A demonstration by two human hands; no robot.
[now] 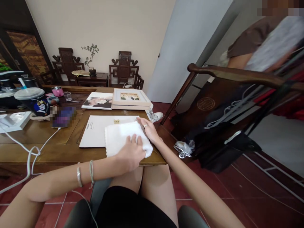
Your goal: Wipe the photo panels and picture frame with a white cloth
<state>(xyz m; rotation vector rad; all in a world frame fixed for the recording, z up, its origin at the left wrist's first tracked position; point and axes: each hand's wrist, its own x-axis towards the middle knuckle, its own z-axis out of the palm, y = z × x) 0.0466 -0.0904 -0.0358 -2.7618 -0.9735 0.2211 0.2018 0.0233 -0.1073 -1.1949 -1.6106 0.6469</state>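
Note:
A folded white towel (116,136) with a scalloped left edge lies over the right part of a flat white board (95,133) at the table's near edge. My left hand (133,152) presses onto the towel, its fingers bent into the cloth and its thumb towards the right side. Beside the towel's right edge is my right hand (148,129), fingers stretched forward along that side; its underside is hidden. A small gold-coloured metal fitting (116,121) shows on the board just beyond the towel.
Behind the board lie a photo print (98,100) and a pale picture frame (130,98) on the wooden table (71,148). To the left are a phone (63,117) on a white cable and a lidded cup (39,101). A wooden rack (225,71) stands right, with a person behind it.

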